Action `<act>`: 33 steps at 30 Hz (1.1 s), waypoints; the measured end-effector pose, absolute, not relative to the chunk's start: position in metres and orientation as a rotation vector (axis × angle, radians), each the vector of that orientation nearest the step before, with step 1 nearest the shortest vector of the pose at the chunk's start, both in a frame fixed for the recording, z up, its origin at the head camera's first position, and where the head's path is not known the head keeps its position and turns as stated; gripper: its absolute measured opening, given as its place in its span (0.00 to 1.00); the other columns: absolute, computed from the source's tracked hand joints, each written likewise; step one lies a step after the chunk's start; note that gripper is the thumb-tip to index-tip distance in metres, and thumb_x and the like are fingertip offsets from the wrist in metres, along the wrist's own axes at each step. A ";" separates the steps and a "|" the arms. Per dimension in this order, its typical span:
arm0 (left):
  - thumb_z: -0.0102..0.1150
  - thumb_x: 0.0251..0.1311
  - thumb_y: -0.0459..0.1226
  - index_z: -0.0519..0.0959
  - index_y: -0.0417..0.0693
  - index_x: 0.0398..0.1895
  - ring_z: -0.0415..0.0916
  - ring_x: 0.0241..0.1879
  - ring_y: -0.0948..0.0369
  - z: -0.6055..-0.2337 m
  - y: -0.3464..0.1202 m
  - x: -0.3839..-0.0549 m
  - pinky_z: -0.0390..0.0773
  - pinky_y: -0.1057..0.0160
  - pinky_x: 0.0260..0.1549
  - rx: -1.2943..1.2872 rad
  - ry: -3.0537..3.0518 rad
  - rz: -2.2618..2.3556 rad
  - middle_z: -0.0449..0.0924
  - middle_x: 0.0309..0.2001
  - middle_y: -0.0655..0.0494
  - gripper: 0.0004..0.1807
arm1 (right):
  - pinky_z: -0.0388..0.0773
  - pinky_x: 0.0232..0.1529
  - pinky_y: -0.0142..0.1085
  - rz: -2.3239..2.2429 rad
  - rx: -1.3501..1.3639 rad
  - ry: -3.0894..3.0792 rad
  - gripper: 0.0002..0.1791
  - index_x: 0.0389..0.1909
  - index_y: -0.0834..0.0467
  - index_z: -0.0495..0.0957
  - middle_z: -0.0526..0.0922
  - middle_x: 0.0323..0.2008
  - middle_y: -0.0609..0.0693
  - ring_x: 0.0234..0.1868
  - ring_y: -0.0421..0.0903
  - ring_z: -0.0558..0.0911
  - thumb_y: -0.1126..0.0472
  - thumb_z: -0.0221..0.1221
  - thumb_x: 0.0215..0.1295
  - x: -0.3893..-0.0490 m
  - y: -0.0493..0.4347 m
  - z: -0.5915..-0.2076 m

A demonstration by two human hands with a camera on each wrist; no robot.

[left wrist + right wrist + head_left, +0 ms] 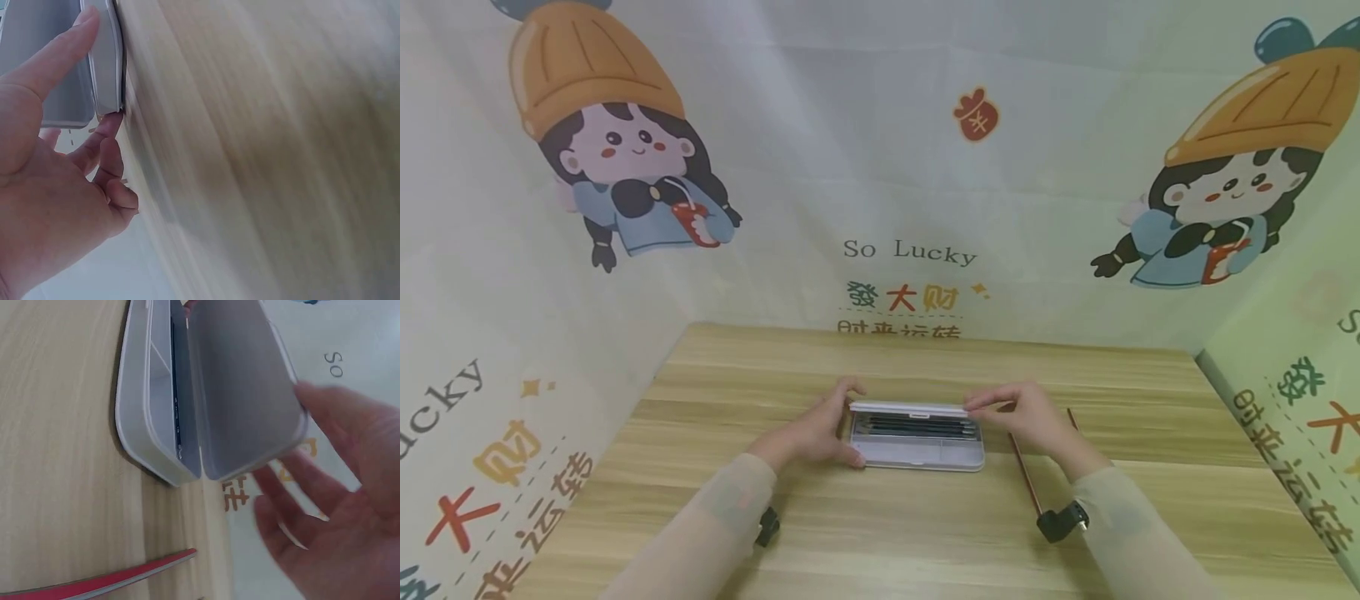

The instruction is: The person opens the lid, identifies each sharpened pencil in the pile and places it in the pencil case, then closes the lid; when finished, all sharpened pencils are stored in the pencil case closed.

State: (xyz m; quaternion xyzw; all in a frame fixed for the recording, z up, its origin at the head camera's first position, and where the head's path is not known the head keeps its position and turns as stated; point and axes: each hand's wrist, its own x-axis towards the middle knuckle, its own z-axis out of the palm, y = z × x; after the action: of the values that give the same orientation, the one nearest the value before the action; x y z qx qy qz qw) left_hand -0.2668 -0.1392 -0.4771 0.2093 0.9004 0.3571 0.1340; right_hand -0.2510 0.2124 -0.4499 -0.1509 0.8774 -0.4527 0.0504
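A pale grey pencil case (887,455) lies on the table with its hinged lid (880,407) raised. Several dark pencils (917,427) rest in its rear part, along the hinge side. My left hand (812,432) grips the left end of the case, thumb at the front corner and fingers round the back; the left wrist view shows the thumb (59,53) against the case. At the other end, my right hand (1033,415) pinches the lid's right corner. In the right wrist view its thumb (337,406) lies on the lid's edge, with other fingers behind.
A thin red pencil-like stick (1027,479) lies right of the case, partly below my right forearm. Another thin stick (1072,418) shows beyond the right hand. Wood-grain table (880,533) surrounds the case, and a printed cloth (790,167) hangs behind it.
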 end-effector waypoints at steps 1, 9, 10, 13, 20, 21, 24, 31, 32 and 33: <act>0.86 0.38 0.40 0.61 0.56 0.69 0.66 0.62 0.45 -0.477 -0.139 -0.266 0.66 0.37 0.69 0.603 2.612 1.016 0.75 0.64 0.43 0.54 | 0.87 0.48 0.38 -1.360 -0.467 2.650 0.09 0.42 0.50 0.91 0.89 0.54 0.53 0.53 0.52 0.87 0.53 0.72 0.62 -0.251 0.214 -0.452; 0.85 0.40 0.42 0.70 0.58 0.62 0.65 0.62 0.49 -0.480 -0.141 -0.266 0.66 0.39 0.68 0.645 2.643 0.964 0.73 0.68 0.51 0.43 | 0.70 0.69 0.65 -1.178 -0.568 2.621 0.14 0.45 0.48 0.89 0.75 0.69 0.63 0.72 0.67 0.70 0.49 0.74 0.59 -0.247 0.219 -0.463; 0.85 0.40 0.42 0.71 0.58 0.62 0.65 0.61 0.49 -0.481 -0.141 -0.266 0.67 0.39 0.67 0.655 2.653 0.955 0.74 0.67 0.52 0.43 | 0.67 0.71 0.66 -1.176 -0.571 2.625 0.14 0.45 0.48 0.89 0.75 0.69 0.63 0.73 0.67 0.70 0.50 0.75 0.58 -0.246 0.219 -0.465; 0.86 0.38 0.44 0.72 0.58 0.61 0.66 0.60 0.51 -0.481 -0.142 -0.267 0.67 0.43 0.67 0.673 2.684 0.916 0.76 0.66 0.55 0.43 | 0.64 0.73 0.66 -1.166 -0.585 2.656 0.19 0.46 0.49 0.89 0.79 0.66 0.62 0.71 0.66 0.72 0.51 0.78 0.54 -0.245 0.216 -0.469; 0.83 0.42 0.52 0.76 0.59 0.60 0.67 0.64 0.52 -0.474 -0.145 -0.270 0.68 0.45 0.69 0.657 2.688 0.884 0.77 0.67 0.56 0.39 | 0.67 0.73 0.60 -1.108 -0.556 2.732 0.31 0.57 0.50 0.85 0.82 0.63 0.55 0.69 0.61 0.75 0.49 0.79 0.50 -0.242 0.212 -0.476; 0.82 0.43 0.52 0.77 0.58 0.60 0.67 0.64 0.52 -0.474 -0.145 -0.270 0.68 0.44 0.70 0.657 2.689 0.884 0.77 0.67 0.56 0.38 | 0.67 0.73 0.60 -1.112 -0.553 2.734 0.32 0.57 0.50 0.85 0.83 0.63 0.54 0.69 0.61 0.75 0.49 0.79 0.50 -0.242 0.212 -0.478; 0.82 0.44 0.51 0.77 0.57 0.60 0.68 0.65 0.52 -0.475 -0.146 -0.270 0.68 0.45 0.70 0.642 2.693 0.878 0.77 0.66 0.55 0.37 | 0.68 0.73 0.60 -1.115 -0.566 2.738 0.32 0.58 0.50 0.84 0.83 0.63 0.54 0.69 0.60 0.75 0.48 0.80 0.49 -0.242 0.212 -0.481; 0.83 0.43 0.48 0.77 0.55 0.61 0.68 0.67 0.51 -0.476 -0.147 -0.264 0.67 0.45 0.72 0.624 2.698 0.889 0.76 0.67 0.54 0.38 | 0.69 0.73 0.57 -1.044 -0.617 2.773 0.33 0.60 0.49 0.83 0.82 0.63 0.53 0.69 0.58 0.76 0.46 0.78 0.51 -0.241 0.209 -0.488; 0.83 0.44 0.48 0.77 0.55 0.61 0.67 0.68 0.50 -0.476 -0.147 -0.263 0.66 0.45 0.73 0.635 2.706 0.879 0.76 0.68 0.53 0.38 | 0.69 0.73 0.58 -1.035 -0.646 2.781 0.33 0.61 0.51 0.82 0.82 0.64 0.54 0.69 0.59 0.76 0.46 0.77 0.53 -0.240 0.210 -0.488; 0.82 0.46 0.48 0.77 0.55 0.61 0.67 0.69 0.49 -0.477 -0.148 -0.261 0.66 0.44 0.74 0.646 2.715 0.872 0.75 0.69 0.52 0.37 | 0.69 0.72 0.58 -1.031 -0.675 2.791 0.33 0.61 0.52 0.82 0.81 0.64 0.54 0.69 0.60 0.76 0.46 0.76 0.56 -0.238 0.210 -0.488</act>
State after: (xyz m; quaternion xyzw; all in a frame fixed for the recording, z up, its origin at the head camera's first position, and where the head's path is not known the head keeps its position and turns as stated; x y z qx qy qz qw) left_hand -0.2612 -0.1481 -0.4767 0.2198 0.9230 0.2965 0.1086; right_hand -0.2385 0.2102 -0.4881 -0.2209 0.9139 -0.3376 0.0456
